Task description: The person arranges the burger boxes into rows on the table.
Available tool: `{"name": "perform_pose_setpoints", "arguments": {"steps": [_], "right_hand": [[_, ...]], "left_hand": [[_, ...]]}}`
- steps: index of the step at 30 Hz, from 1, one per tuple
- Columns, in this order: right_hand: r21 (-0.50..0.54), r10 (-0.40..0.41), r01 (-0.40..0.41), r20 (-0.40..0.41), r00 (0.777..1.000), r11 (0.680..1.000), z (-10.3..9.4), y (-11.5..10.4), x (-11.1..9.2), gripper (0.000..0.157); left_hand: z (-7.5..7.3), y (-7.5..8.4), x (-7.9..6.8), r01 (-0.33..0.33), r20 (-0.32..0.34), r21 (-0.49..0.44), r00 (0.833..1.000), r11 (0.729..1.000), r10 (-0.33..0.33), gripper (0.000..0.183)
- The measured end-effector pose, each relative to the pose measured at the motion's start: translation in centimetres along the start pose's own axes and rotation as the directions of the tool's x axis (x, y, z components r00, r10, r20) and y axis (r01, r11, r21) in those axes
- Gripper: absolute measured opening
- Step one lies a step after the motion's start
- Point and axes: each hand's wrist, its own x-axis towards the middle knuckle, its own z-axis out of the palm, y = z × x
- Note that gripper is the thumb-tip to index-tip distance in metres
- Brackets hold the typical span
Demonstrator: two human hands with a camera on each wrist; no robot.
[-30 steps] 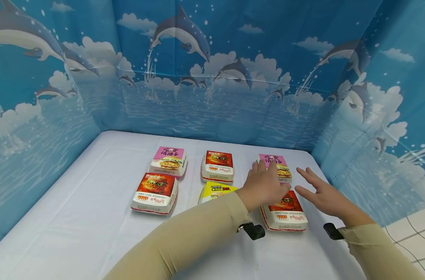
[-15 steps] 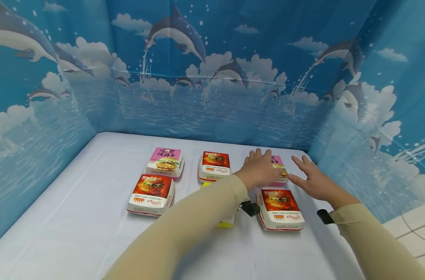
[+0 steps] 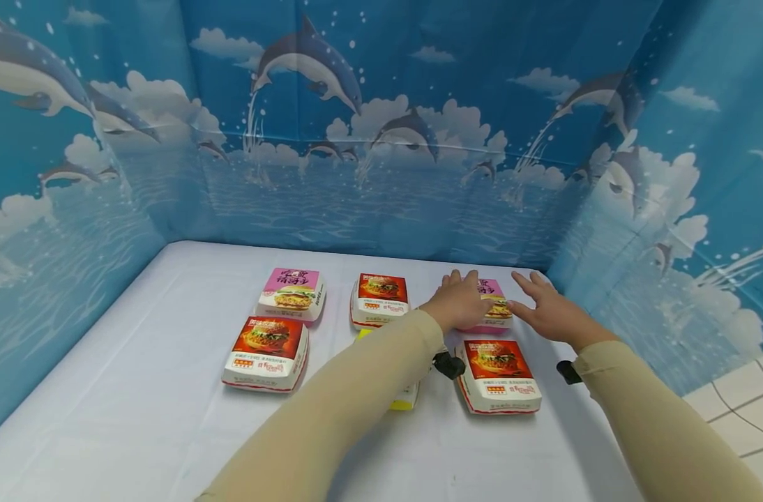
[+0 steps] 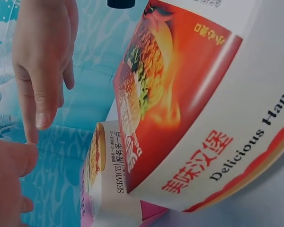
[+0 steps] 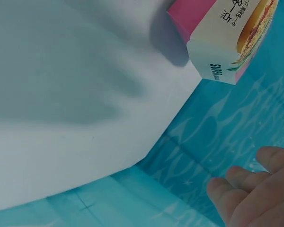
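Two hands flank a pink burger box [image 3: 496, 311] at the back right of the table. My left hand [image 3: 458, 302] covers its left side, fingers extended; whether it touches the box I cannot tell. Just past the box's right side is my right hand [image 3: 554, 315], fingers spread, with nothing held. In front lies a red-and-white burger box [image 3: 499, 375], beneath the left wrist. The left wrist view has that red box [image 4: 180, 104] large, the pink box [image 4: 104, 165] behind. In the right wrist view, the pink box [image 5: 217, 42] stands apart from the right fingers [image 5: 236, 189].
To the left are another pink burger box [image 3: 290, 294] and two red ones, one front left [image 3: 265, 353] and one back middle [image 3: 379, 300]. A yellow burger box [image 3: 406, 397] is mostly hidden under the left forearm. Dolphin-print curtains [image 3: 356, 195] enclose the white table [image 3: 130, 418].
My left hand has moved back from above the front red box to the pink box's left side. The right hand has come slightly closer to the pink box. The view has shifted a little.
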Motion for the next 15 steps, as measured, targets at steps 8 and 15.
{"name": "perform_pose_setpoints", "arguments": {"steps": [8, 15], "right_hand": [[0.026, 0.029, -0.03, 0.036, 0.999, 0.999, 0.5, -0.3, 1.0, 0.086], [0.028, 0.058, -0.059, 0.041, 0.997, 0.998, 0.8, 0.0, 1.5, 0.082]], "left_hand": [[0.9, 0.1, 0.8, 0.012, 0.016, -0.003, 1.0, 1.0, -0.012, 0.077], [1.0, -0.4, 1.3, 0.036, 0.051, -0.004, 0.998, 0.999, -0.036, 0.075]]}}
